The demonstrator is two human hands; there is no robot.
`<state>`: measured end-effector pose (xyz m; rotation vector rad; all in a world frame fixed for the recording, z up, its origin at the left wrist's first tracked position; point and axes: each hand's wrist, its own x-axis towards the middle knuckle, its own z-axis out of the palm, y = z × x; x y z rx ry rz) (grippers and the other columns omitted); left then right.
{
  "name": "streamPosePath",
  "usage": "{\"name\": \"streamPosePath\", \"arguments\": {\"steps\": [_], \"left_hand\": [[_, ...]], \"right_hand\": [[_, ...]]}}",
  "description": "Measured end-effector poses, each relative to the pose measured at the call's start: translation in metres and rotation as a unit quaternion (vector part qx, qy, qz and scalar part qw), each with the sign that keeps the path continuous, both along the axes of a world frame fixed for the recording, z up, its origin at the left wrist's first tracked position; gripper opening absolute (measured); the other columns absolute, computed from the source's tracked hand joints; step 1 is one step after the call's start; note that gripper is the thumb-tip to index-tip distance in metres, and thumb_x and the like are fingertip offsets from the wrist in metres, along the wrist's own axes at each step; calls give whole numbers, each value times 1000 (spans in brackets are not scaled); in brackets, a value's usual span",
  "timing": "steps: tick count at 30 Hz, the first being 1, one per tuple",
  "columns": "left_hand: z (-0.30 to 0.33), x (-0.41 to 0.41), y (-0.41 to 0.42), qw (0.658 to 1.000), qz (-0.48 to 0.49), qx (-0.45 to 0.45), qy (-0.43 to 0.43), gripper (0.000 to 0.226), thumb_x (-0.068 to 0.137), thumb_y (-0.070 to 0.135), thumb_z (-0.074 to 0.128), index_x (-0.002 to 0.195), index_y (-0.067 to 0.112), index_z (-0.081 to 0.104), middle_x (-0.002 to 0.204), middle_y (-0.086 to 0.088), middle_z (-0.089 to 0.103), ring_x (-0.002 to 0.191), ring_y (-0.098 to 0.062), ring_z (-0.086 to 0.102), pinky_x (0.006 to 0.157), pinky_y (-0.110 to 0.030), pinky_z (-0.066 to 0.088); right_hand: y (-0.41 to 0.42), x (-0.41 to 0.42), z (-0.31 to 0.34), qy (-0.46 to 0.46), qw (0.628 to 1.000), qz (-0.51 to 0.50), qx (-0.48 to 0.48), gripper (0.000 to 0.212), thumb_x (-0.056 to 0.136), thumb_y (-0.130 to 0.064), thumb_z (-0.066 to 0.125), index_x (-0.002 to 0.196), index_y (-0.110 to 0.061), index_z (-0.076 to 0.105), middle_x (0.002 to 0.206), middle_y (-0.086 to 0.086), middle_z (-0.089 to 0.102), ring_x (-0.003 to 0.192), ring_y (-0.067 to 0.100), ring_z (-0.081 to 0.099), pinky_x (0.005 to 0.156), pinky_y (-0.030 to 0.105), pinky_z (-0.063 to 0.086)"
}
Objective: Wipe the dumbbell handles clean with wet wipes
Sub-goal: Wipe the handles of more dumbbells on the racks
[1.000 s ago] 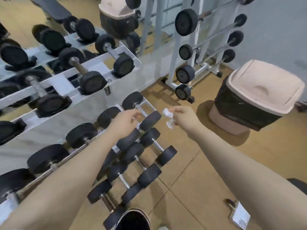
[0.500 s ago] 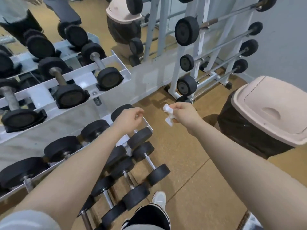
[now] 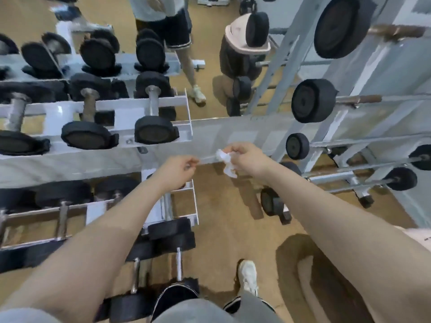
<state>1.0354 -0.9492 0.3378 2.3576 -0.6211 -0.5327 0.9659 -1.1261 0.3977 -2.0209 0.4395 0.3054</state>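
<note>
At frame centre, right hand (image 3: 247, 159) pinching crumpled wet wipe (image 3: 225, 162), left hand (image 3: 177, 167) pinching its stretched corner, seemingly unfolding it before wiping dumbbell handles

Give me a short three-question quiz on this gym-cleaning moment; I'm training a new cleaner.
1. True or false: the wet wipe is touching a dumbbell handle.
2. Which hand grips the crumpled bulk of the wipe? A left hand B right hand
3. Fill in: the wipe is held in front of the ____.

Key: 1 false, it is held in the air; 2 B; 3 mirror.
</note>
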Motion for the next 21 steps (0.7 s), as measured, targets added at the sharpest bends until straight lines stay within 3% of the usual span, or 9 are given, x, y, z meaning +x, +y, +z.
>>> {"name": "streamPosePath", "arguments": {"steps": [2, 4, 8, 12, 17, 21], "left_hand": [[-5, 0, -19, 997, 69, -19, 16, 33, 94, 14, 47, 126, 13, 54, 119, -5, 59, 104, -21, 58, 86, -26, 43], [-8, -3, -33, 991, 127, -27, 27, 33, 94, 15, 48, 127, 15, 54, 120, -7, 61, 102, -25, 61, 87, -33, 49], [-6, -3, -45, 970, 241, -15, 17, 35, 94, 16, 47, 128, 13, 53, 118, -10, 62, 101, -26, 61, 85, -32, 47], [-2, 9, -38, 949, 315, -3, 14, 32, 94, 17, 47, 124, 12, 56, 121, -8, 61, 106, -23, 57, 85, -24, 42], [-5, 42, -22, 934, 355, 42, 10, 35, 95, 18, 44, 129, 14, 51, 125, -5, 59, 109, -21, 56, 89, -25, 40], [-11, 86, -1, 923, 378, 67, 22, 40, 89, 3, 39, 126, 11, 52, 120, -7, 60, 109, -23, 56, 88, -28, 42]], "right_hand": [[-23, 23, 0, -9, 999, 45, 1, 22, 95, -12, 45, 112, -8, 58, 91, 4, 54, 76, 13, 52, 63, 20, 40], [-38, 44, 0, -4, 991, 128, -25, 18, 94, -10, 45, 106, -13, 57, 87, 1, 54, 69, 6, 48, 58, 12, 38], [-50, 82, -1, 0, 973, 229, -40, 29, 92, 0, 39, 113, -11, 57, 88, -1, 52, 72, 9, 48, 50, 4, 38], [-44, 125, -1, -47, 964, 260, -12, 35, 90, 5, 37, 112, -12, 60, 106, 4, 54, 88, 15, 49, 71, 20, 44], [-19, 188, -15, -55, 941, 332, 28, 36, 88, 3, 38, 112, -10, 62, 99, 1, 57, 86, 12, 52, 64, 15, 40], [12, 245, -23, -72, 925, 374, 0, 34, 91, -2, 41, 117, -11, 61, 117, 5, 61, 106, 16, 54, 85, 21, 38]]}}
